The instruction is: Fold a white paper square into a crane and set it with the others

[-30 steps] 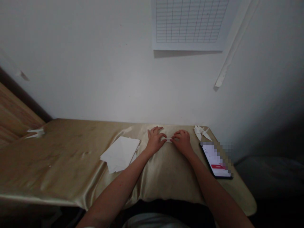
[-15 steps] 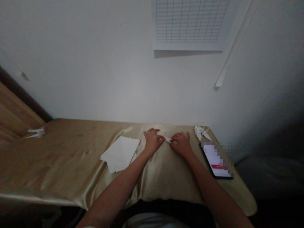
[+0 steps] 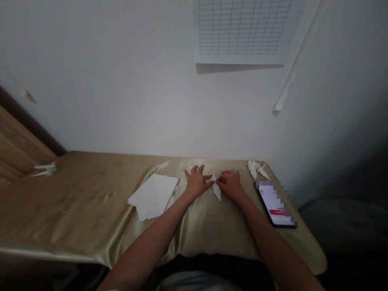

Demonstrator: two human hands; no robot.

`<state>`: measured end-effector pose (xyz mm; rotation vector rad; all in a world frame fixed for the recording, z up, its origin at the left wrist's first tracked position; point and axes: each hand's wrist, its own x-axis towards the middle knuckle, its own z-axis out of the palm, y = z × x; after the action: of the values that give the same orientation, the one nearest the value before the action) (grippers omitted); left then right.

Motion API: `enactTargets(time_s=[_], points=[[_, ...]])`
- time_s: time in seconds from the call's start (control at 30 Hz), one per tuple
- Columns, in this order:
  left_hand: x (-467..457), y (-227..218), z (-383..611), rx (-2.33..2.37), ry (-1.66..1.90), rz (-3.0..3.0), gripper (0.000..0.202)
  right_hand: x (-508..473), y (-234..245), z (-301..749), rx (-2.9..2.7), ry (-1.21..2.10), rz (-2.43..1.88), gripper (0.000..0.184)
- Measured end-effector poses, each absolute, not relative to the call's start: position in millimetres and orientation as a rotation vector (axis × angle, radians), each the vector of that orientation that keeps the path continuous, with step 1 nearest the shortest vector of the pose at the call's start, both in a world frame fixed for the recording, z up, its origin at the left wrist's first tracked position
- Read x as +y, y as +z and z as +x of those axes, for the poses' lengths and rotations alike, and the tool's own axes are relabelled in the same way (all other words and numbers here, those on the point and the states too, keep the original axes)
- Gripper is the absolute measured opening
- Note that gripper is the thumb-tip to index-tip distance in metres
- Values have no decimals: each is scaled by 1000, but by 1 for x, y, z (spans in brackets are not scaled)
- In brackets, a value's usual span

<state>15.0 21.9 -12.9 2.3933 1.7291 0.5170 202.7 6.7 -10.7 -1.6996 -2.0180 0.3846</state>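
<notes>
A small folded piece of white paper (image 3: 216, 188) lies on the gold satin cloth (image 3: 91, 202) between my two hands, its pointed tip toward me. My left hand (image 3: 197, 183) rests on the cloth with fingers spread, its thumb and forefinger pinching the paper's left upper edge. My right hand (image 3: 232, 184) is curled, its fingertips pressed on the paper's upper right edge. Both forearms reach in from the bottom of the view.
A stack of white paper sheets (image 3: 154, 195) lies left of my hands. Folded paper cranes (image 3: 257, 169) sit at the far right corner, a lit phone (image 3: 276, 204) near them. Another crane (image 3: 45, 169) lies at the far left. A wall with a grid chart (image 3: 242, 30) stands behind.
The folded paper has turned; its long pointed end now shows between my hands, pointing toward me. Both hands shifted slightly and stay on its upper end.
</notes>
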Motion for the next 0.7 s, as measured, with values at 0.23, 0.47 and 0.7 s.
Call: enactTargets(time_s=[0.23, 0.47, 0.7], points=[[21, -13, 13, 1727, 465, 2377, 44, 5, -10, 204, -2016, 404, -1786, 13], [21, -14, 15, 1732, 457, 2394, 47, 6, -6, 203, -2021, 448, -1833, 11], [14, -16, 18, 1751, 546, 2414, 48, 6, -9, 206, -2048, 414, -1747, 10]])
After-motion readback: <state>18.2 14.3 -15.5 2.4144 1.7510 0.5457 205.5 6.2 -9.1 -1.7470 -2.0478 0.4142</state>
